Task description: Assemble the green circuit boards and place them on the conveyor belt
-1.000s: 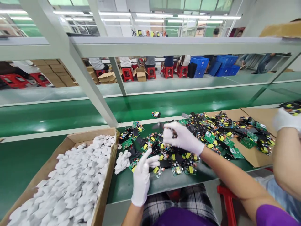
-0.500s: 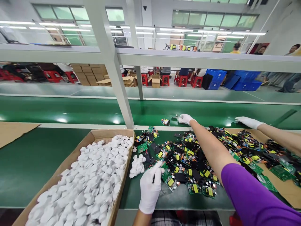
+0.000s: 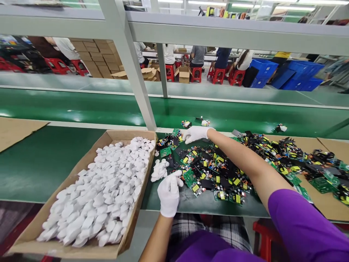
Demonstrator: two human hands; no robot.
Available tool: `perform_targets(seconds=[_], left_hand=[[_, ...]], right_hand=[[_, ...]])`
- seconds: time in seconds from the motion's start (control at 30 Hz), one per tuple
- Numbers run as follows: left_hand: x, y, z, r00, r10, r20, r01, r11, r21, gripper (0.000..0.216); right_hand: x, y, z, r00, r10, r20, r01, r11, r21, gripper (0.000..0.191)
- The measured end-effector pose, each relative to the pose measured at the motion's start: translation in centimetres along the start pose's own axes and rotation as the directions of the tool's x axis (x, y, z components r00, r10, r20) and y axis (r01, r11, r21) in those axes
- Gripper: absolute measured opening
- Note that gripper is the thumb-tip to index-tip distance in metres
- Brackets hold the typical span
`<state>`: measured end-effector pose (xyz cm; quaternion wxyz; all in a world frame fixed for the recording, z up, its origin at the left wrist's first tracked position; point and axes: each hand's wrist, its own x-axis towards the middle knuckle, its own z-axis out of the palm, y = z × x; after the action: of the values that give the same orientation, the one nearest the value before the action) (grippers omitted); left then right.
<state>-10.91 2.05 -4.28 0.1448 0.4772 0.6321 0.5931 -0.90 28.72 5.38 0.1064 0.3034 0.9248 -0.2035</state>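
Observation:
My left hand (image 3: 169, 193), in a white glove, hovers by the table's front edge with its fingers curled. Whatever they may hold cannot be made out against the glove. Close to it lies a small pile of white pads (image 3: 159, 170), with the heap of circuit boards (image 3: 218, 167) to its right. My right hand (image 3: 197, 134), also white-gloved, reaches over the back of that heap, fingers stretched left and downward, nothing visible in them. Beside its fingertips are a few boards (image 3: 174, 137). Behind it, a board with a white piece (image 3: 204, 123) rests on the green belt.
A cardboard box (image 3: 144, 189) full of white pads stands at left. More boards lie on cardboard (image 3: 321, 203) at right. Another board (image 3: 280, 128) is on the belt (image 3: 240, 114). A grey frame post (image 3: 139, 83) rises behind the box. People sit beyond.
My right hand has left the board on the belt and come back leftward over the heap. A co-worker's gloved hand at right has gone; a board lies there. The view has tilted down.

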Motion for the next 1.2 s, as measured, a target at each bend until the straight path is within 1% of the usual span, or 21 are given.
perform_targets(seconds=[0.03, 0.1, 0.17, 0.23, 0.3, 0.43, 0.6, 0.7, 0.77, 0.83, 0.87, 0.93, 1.0, 1.03, 1.07, 1.1, 1.13, 1.17, 1.2], left_hand=[[0.0, -0.1, 0.0, 1.0, -0.014, -0.004, 0.014, 1.0, -0.007, 0.047], [-0.1, -0.1, 0.1, 0.999, -0.036, 0.006, 0.036, 0.999, -0.017, 0.046], [0.0, -0.1, 0.2, 0.998, -0.058, 0.022, 0.059, 0.998, -0.027, 0.047], [0.0, -0.1, 0.3, 0.997, -0.072, 0.033, 0.073, 0.997, -0.037, 0.048], [0.1, -0.2, 0.4, 0.996, -0.083, 0.04, 0.085, 0.995, -0.052, 0.048], [0.4, -0.3, 0.6, 0.993, -0.111, 0.046, 0.114, 0.991, -0.076, 0.048], [0.6, -0.3, 0.7, 0.992, -0.106, 0.061, 0.112, 0.989, -0.101, 0.047], [0.6, -0.2, 0.7, 0.992, -0.108, 0.059, 0.114, 0.989, -0.094, 0.048], [0.6, -0.3, 0.8, 0.993, -0.103, 0.055, 0.108, 0.99, -0.092, 0.047], [0.7, -0.6, 0.9, 0.994, -0.098, 0.045, 0.102, 0.988, -0.113, 0.046], [0.8, -0.8, 0.9, 0.996, -0.086, 0.026, 0.089, 0.988, -0.123, 0.044], [1.0, -1.2, 0.9, 0.998, -0.021, -0.053, 0.014, 0.993, -0.118, 0.039], [1.1, -1.2, 0.9, 0.989, 0.087, -0.121, -0.097, 0.992, -0.081, 0.039], [1.0, -0.9, 0.9, 0.983, 0.137, -0.121, -0.146, 0.987, -0.07, 0.042], [1.0, -0.5, 1.0, 0.981, 0.171, -0.09, -0.178, 0.981, -0.079, 0.05], [0.8, 0.2, 1.1, 0.982, 0.183, -0.034, -0.186, 0.976, -0.115, 0.059], [0.6, 1.0, 1.2, 0.983, 0.177, 0.037, -0.169, 0.971, -0.167, 0.069], [0.4, 1.9, 1.4, 0.982, 0.151, 0.11, -0.122, 0.965, -0.231, 0.077], [0.2, 2.7, 1.6, 0.979, 0.103, 0.174, -0.049, 0.955, -0.292, 0.081]], right_hand=[[0.3, -1.2, 0.7, 0.999, -0.037, 0.037, 0.038, 0.999, -0.016, 0.032], [0.5, -3.4, 2.1, 0.994, -0.083, 0.076, 0.088, 0.995, -0.057, 0.045], [0.2, -4.8, 3.2, 0.992, -0.108, 0.069, 0.114, 0.989, -0.097, 0.055], [-0.6, -5.4, 3.7, 0.991, -0.13, 0.04, 0.134, 0.985, -0.113, 0.052], [-1.7, -5.3, 3.5, 0.989, -0.148, 0.004, 0.147, 0.984, -0.097, 0.044], [-4.0, -4.0, 3.0, 0.984, -0.16, -0.082, 0.157, 0.987, -0.04, 0.035], [-5.4, -3.2, 3.4, 0.98, -0.158, -0.125, 0.157, 0.987, -0.011, 0.034], [-5.9, -3.3, 3.0, 0.971, -0.114, -0.211, 0.12, 0.993, 0.015, 0.032], [-6.4, -3.3, 2.3, 0.948, -0.064, -0.311, 0.086, 0.995, 0.056, 0.035], [-7.4, -3.4, 1.6, 0.915, -0.011, -0.403, 0.067, 0.99, 0.125, 0.037], [-8.0, -3.4, 1.3, 0.899, 0.014, -0.437, 0.066, 0.984, 0.168, 0.038], [-9.4, -3.8, 1.1, 0.877, 0.056, -0.477, 0.072, 0.966, 0.247, 0.042], [-11.0, -4.4, 1.4, 0.875, 0.092, -0.475, 0.097, 0.928, 0.36, 0.045], [-11.7, -4.9, 1.7, 0.881, 0.114, -0.459, 0.119, 0.887, 0.447, 0.045], [-12.5, -5.5, 2.0, 0.89, 0.134, -0.436, 0.143, 0.826, 0.546, 0.044], [-13.1, -6.0, 2.3, 0.9, 0.15, -0.41, 0.167, 0.748, 0.642, 0.043], [-13.7, -6.6, 2.7, 0.908, 0.161, -0.387, 0.191, 0.663, 0.724, 0.043], [-14.2, -7.1, 3.0, 0.915, 0.164, -0.37, 0.21, 0.587, 0.782, 0.043], [-14.5, -7.4, 3.3, 0.919, 0.16, -0.36, 0.226, 0.537, 0.813, 0.044]])
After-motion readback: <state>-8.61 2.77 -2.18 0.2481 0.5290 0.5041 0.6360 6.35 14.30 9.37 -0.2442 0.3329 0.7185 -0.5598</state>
